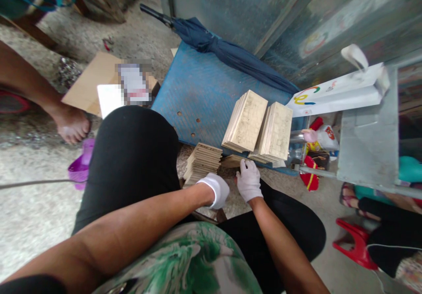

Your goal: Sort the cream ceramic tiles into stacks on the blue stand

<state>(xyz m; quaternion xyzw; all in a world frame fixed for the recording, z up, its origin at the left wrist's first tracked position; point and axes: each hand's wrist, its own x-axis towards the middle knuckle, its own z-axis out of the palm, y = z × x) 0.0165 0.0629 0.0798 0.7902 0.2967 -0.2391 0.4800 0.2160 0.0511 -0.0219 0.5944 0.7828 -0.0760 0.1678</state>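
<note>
Firstly, our right hand (249, 180), white-gloved: fingers bent, just beside a thin pale board (231, 161) at the near edge of a blue desk (194, 87); whether they are clamped on it, we cannot tell. Secondly, our left hand (218, 191), gloved likewise: back towards us, fingers hidden, so we cannot tell whether they are apart or together. Just beside it, the lower stack (203, 162): thin pale boards, edges stepped, standing below the desk's near edge.

On the desk, we list two further stacks of similar boards, side by side: left stack (247, 120) and right stack (278, 131), both near the front edge. Along the far side, one furled dark-blue umbrella (237, 61). To the right, one white paper bag (339, 91) with coloured print; beyond, one red stool (356, 243). To the left, on the floor: one flat cardboard piece (90, 81), one purple basket (78, 167), and another person's bare foot (72, 122).
</note>
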